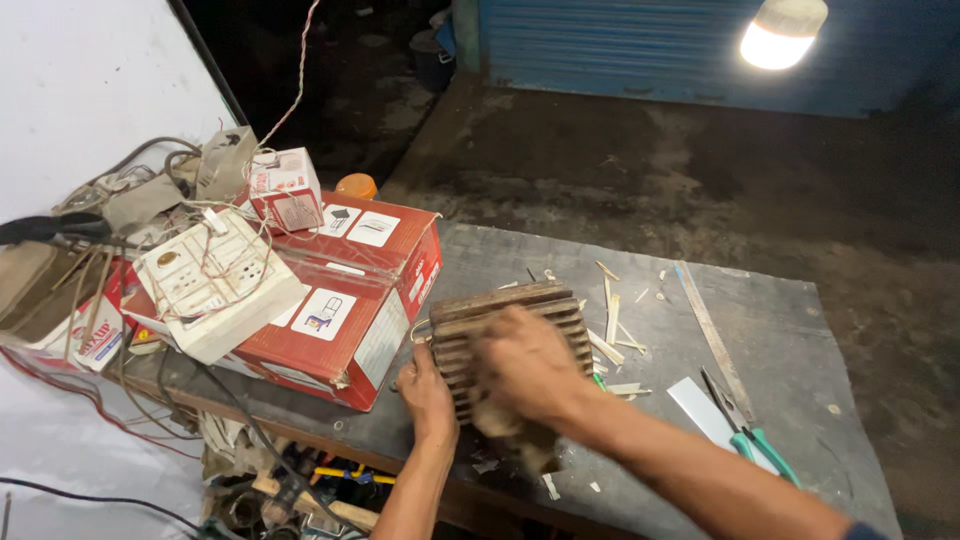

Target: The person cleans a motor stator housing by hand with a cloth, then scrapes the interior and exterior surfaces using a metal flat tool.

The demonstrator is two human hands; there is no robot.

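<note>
A brown ribbed metal block (560, 310) with slotted fins lies on the dark worktable (790, 330) near its front edge. My left hand (425, 385) grips the block's left side beside a small wire loop. My right hand (525, 365) presses down on top of the block, holding a dirty rag (520, 435) that hangs over the front. The right hand looks blurred.
A red cardboard box (360, 300) sits left of the block, with a white switchboard (215, 280) and tangled wires on it. Green-handled pliers (750, 430), a metal strip (710, 335) and several pale wood slivers (612, 335) lie to the right. A lit bulb (780, 35) hangs above.
</note>
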